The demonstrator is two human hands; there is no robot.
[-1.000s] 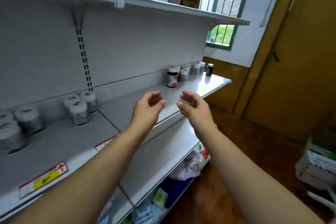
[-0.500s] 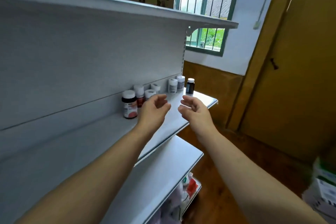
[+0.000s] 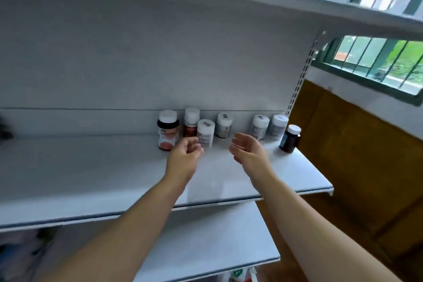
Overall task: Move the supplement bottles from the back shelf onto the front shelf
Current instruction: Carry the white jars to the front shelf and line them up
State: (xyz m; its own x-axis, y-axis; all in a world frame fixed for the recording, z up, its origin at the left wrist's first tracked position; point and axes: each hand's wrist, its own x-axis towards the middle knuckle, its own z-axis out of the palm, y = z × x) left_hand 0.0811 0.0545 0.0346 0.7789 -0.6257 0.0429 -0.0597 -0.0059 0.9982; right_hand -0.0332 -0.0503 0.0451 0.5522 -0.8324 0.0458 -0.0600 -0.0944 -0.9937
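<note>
White-capped small bottle (image 3: 205, 133) sits right at the fingertips of my left hand (image 3: 185, 157). I can't tell if they touch it or stop just short. Left hand holds nothing, fingers loosely curled, thumb side up. Right hand (image 3: 246, 151) also holds nothing, spread wide, palm turned inward toward the left hand, fingers relaxed. Both hover low over the middle shelf (image 3: 91, 181), past its front half. All the bottles stand upright, long axis vertical, in a loose row at the back of this shelf against the back panel (image 3: 137, 64). Left to right: dark bottle with pink label (image 3: 167, 131), red-brown bottle (image 3: 191, 122) behind the small white one, another white bottle (image 3: 224, 125) straight ahead in the gap between my hands, a white pair (image 3: 259, 128) beyond the right hand, and an amber bottle (image 3: 290, 139) out at the shelf's right end. Key relation: targets lie ahead of both hands, deeper in. Left hand is nearest the small white bottle and the dark one, right hand nearest the pair. My read: reach phase, nothing moved yet, next comes a side grasp round the body with the bottle kept vertical. Risk: tight left cluster, so curling in may tip a neighbour. Lower shelf (image 3: 206, 247) juts out below, barred window (image 3: 377, 59) at right.
</note>
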